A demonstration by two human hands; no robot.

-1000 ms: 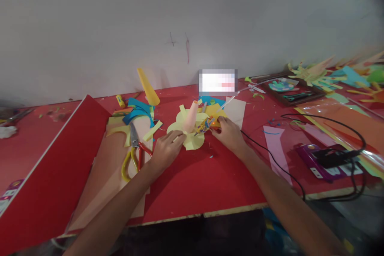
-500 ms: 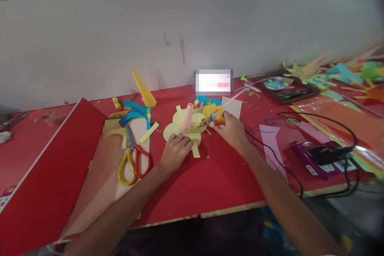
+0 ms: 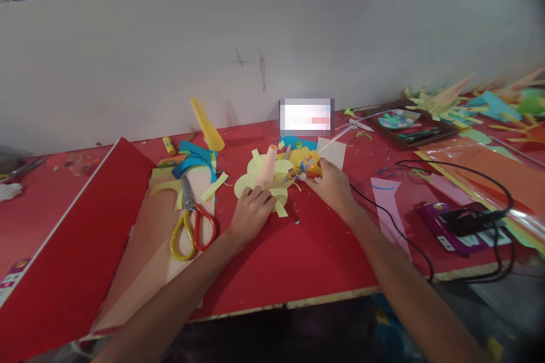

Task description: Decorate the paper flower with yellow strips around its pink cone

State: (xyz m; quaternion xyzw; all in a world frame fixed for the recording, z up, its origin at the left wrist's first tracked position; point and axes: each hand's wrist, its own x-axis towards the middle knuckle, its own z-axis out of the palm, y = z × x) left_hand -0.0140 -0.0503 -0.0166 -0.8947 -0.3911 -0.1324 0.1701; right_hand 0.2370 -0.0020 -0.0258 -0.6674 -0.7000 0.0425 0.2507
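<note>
A pale yellow paper flower (image 3: pixel 243 187) lies on the red table, with a peach paper cone (image 3: pixel 267 165) upright at its middle. The curled fingers of my left hand (image 3: pixel 254 212) hold the flower's near edge, close to the cone's foot; my fingertips are partly hidden. My right hand (image 3: pixel 334 184) is closed around a yellow hot glue gun (image 3: pixel 314 164) wrapped with blue bits, its nozzle pointing left over the flower's right petals. A long clear glue stick (image 3: pixel 338 139) slants up from its back.
Scissors (image 3: pixel 187 215) with yellow and red handles lie on peach paper at the left, beside a red board (image 3: pixel 80 244). A yellow cone (image 3: pixel 207 127) stands behind. At the right, a black cord (image 3: pixel 389 218) runs near a purple box (image 3: pixel 453 232); a tray (image 3: pixel 419 139) sits farther back.
The whole view has shifted slightly, so things appear a little farther right. Both hands keep nearly the same places on the flower and the glue gun.
</note>
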